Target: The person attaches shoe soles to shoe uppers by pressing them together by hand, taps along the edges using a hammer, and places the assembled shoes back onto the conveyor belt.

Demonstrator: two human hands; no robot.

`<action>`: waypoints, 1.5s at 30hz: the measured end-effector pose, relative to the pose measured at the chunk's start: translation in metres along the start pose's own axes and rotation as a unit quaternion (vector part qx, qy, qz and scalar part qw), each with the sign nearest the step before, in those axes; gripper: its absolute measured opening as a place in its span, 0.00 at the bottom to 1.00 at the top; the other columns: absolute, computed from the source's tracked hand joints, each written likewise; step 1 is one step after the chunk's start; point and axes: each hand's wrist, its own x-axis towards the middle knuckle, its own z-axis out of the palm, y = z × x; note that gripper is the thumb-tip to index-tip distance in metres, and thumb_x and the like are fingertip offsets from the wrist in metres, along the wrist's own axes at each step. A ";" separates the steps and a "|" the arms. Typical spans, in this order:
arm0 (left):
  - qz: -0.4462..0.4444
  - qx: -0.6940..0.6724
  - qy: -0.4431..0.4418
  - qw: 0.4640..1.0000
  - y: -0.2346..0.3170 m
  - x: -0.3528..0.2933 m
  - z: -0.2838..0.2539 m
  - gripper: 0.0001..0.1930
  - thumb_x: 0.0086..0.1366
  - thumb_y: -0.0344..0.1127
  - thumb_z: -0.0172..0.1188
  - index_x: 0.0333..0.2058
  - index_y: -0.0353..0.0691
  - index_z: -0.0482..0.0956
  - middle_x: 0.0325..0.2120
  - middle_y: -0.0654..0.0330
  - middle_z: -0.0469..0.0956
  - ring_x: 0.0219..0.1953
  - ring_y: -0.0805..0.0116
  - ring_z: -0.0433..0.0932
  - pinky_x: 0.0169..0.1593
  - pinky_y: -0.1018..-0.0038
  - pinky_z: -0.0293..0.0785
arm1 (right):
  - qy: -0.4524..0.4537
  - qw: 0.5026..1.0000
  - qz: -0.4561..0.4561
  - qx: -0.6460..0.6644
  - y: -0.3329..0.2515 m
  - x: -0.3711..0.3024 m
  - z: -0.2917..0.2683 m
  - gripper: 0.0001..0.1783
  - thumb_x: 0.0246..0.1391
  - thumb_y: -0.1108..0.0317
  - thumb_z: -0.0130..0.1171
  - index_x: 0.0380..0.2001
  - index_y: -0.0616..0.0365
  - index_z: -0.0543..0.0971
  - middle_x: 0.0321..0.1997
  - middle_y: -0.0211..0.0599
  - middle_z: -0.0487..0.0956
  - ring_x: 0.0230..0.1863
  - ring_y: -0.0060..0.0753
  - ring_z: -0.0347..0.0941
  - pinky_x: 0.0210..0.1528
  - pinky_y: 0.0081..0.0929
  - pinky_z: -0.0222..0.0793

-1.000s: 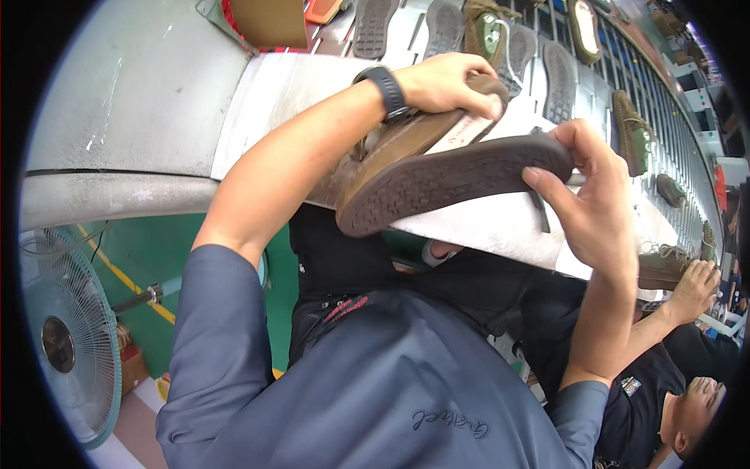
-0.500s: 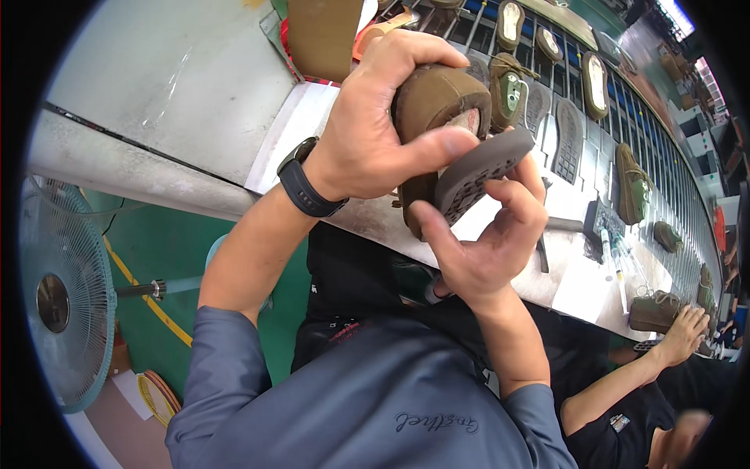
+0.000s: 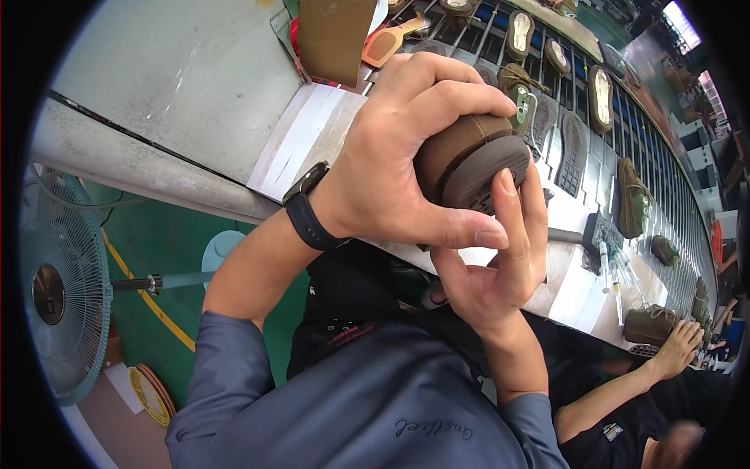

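A brown shoe (image 3: 442, 155) is in my left hand (image 3: 387, 160), whose fingers curl over its top while the thumb reaches across below the sole. Against the shoe's underside lies a dark grey rubber sole (image 3: 486, 173), its rounded end facing me. My right hand (image 3: 496, 273) cups the sole from the right, fingertips pressed on its face and edge. The far part of the shoe is hidden behind my hands. Beyond my fingers, a brown shoe with green on it and laces (image 3: 519, 98) sits on the work line.
A roller conveyor (image 3: 617, 117) carries several shoes and loose soles (image 3: 573, 152). An orange-handled brush (image 3: 384, 45) and a cardboard piece (image 3: 334, 39) lie beyond my left hand. Syringes (image 3: 616, 270) stand right. A co-worker's hand (image 3: 680, 348) touches a shoe (image 3: 650, 324). A fan (image 3: 62, 289) is left.
The sole was tilted away from the shoe with a gap between; now it sits against the underside. My left thumb has moved from beside that gap to below the sole.
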 end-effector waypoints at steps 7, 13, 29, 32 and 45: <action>0.006 0.008 0.012 1.000 0.000 0.000 0.001 0.51 0.50 0.76 0.75 0.55 0.32 0.80 0.51 0.48 0.78 0.53 0.55 0.77 0.56 0.62 0.76 | 0.006 1.000 0.002 -0.009 0.000 -0.001 0.002 0.42 0.40 0.79 0.79 0.64 0.60 0.80 0.68 0.79 0.69 0.66 0.73 0.75 0.62 0.49 0.80; 0.007 0.013 0.013 1.000 -0.001 -0.001 0.001 0.51 0.50 0.77 0.74 0.54 0.32 0.81 0.51 0.48 0.78 0.53 0.55 0.78 0.56 0.63 0.76 | 0.001 1.000 0.001 -0.011 0.001 -0.002 0.002 0.42 0.38 0.79 0.79 0.63 0.60 0.80 0.68 0.78 0.68 0.66 0.72 0.74 0.62 0.50 0.80; -0.206 -0.222 0.048 0.952 -0.034 0.014 0.021 0.21 0.83 0.44 0.52 0.52 0.30 0.84 0.33 0.62 0.80 0.35 0.77 0.74 0.40 0.78 0.73 | -0.046 0.998 -0.004 0.032 0.045 0.025 0.009 0.38 0.47 0.78 0.73 0.66 0.60 0.78 0.67 0.51 0.79 0.72 0.66 0.70 0.67 0.48 0.73; -0.231 -0.224 0.065 0.944 -0.045 0.011 0.028 0.21 0.83 0.45 0.52 0.50 0.30 0.84 0.33 0.62 0.81 0.35 0.76 0.75 0.40 0.77 0.74 | -0.058 0.998 -0.027 0.027 0.052 0.030 0.016 0.37 0.49 0.78 0.72 0.66 0.59 0.79 0.66 0.46 0.81 0.72 0.64 0.70 0.67 0.45 0.73; -0.188 -0.092 0.137 0.968 -0.034 0.012 0.031 0.21 0.83 0.45 0.50 0.47 0.31 0.84 0.35 0.55 0.85 0.38 0.70 0.81 0.44 0.72 0.77 | -0.108 0.993 0.025 -0.029 0.039 0.031 0.023 0.36 0.53 0.78 0.69 0.67 0.62 0.77 0.70 0.49 0.77 0.77 0.58 0.66 0.74 0.43 0.66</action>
